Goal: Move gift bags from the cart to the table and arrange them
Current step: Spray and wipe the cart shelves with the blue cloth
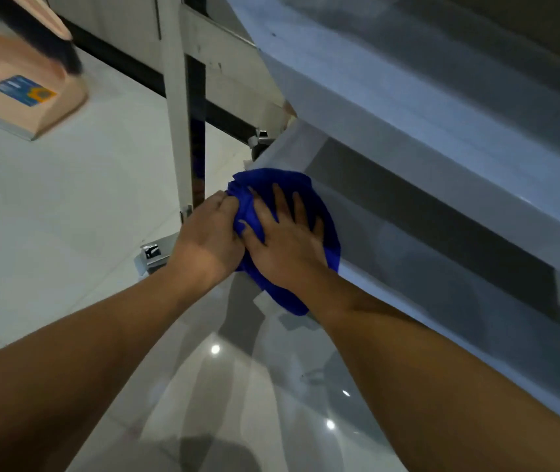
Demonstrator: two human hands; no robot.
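I see a pale shelf (476, 253) of the cart running from 10 o'clock down to 4 o'clock, with a blue cloth (319, 212) lying on its near corner at centre. The glossy tiled floor (67, 216) carries a peach dustpan (16, 86) at 10 o'clock, with a dark-bristled brush (50, 39) resting on it.

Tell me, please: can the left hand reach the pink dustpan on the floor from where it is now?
Probably not without stepping closer. The left hand grips the blue cloth at the white shelf, and the dustpan lies far off on open floor, though nothing blocks the way.
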